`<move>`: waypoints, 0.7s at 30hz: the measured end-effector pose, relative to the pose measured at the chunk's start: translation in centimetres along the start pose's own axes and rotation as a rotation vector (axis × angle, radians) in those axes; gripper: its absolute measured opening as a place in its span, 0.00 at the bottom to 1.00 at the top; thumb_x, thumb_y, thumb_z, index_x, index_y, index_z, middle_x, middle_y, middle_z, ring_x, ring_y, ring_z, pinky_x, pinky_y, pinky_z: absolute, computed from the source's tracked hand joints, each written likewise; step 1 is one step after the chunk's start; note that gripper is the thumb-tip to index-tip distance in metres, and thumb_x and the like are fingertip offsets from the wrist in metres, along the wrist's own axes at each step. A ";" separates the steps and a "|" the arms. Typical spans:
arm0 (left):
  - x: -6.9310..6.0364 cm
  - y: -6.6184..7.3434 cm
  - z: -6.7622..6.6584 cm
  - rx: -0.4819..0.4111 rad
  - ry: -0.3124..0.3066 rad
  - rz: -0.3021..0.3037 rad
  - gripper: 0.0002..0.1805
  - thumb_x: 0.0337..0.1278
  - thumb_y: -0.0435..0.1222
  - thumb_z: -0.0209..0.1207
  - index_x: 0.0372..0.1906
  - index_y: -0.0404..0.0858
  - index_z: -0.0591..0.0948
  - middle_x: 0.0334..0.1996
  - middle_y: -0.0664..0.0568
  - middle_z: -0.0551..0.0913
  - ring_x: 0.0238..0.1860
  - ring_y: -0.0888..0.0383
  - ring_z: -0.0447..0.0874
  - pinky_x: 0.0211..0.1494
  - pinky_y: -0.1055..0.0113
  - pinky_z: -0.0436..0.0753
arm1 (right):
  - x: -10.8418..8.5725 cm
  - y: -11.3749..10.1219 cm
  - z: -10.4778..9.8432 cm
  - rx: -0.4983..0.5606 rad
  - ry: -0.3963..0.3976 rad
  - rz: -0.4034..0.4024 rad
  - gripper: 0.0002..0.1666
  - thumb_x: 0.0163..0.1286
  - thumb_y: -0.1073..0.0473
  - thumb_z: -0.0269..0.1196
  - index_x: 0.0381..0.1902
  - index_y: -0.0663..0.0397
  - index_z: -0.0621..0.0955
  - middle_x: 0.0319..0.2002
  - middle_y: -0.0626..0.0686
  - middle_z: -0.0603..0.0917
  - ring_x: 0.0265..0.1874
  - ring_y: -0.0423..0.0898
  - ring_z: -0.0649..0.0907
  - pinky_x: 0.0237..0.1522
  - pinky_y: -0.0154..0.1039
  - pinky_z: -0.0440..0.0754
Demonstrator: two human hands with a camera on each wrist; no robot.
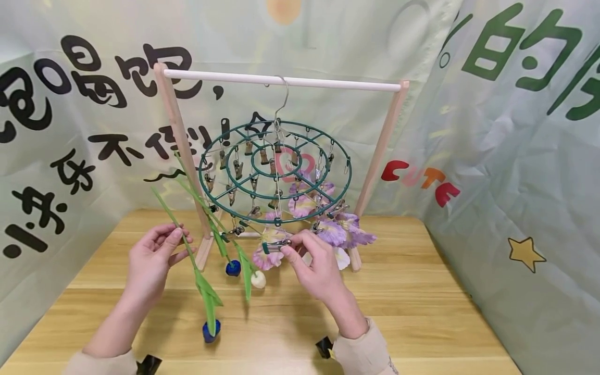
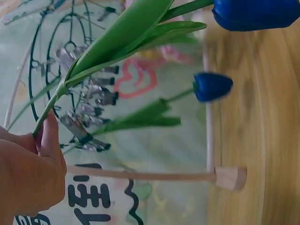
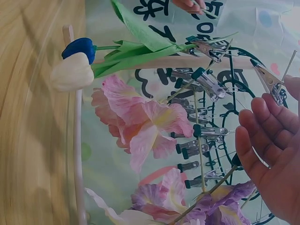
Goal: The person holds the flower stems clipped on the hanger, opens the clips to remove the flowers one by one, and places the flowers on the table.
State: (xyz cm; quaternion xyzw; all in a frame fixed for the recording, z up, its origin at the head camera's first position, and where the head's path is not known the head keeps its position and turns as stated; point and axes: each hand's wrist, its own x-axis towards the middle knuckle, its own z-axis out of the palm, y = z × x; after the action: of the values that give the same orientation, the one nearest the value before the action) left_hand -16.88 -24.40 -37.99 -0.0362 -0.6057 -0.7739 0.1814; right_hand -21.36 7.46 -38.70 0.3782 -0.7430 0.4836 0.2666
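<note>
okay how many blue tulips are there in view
2. One blue tulip hangs head-down from the left hand; a second blue tulip hangs below the round green hanger, beside the white tulip. Others may be hidden.

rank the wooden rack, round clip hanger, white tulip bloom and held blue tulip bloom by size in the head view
Wooden rack
Round clip hanger
White tulip bloom and held blue tulip bloom: unsure; the blue looks nearer the camera
</note>
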 end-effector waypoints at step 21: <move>5.3 -0.1 -5.5 0.545 -0.226 -0.240 0.25 0.82 0.35 0.51 0.68 0.19 0.66 0.44 0.56 0.84 0.45 0.65 0.87 0.50 0.63 0.91 | -0.1 0.4 0.2 0.011 -0.005 -0.008 0.05 0.76 0.58 0.66 0.38 0.52 0.82 0.31 0.48 0.83 0.29 0.41 0.81 0.31 0.33 0.84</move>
State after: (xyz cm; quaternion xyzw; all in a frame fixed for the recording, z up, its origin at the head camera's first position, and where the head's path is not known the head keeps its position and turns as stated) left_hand -20.94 -30.82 -38.10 -0.0003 -0.8071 -0.5899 0.0233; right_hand -21.63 7.39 -39.06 0.3838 -0.7394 0.4857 0.2646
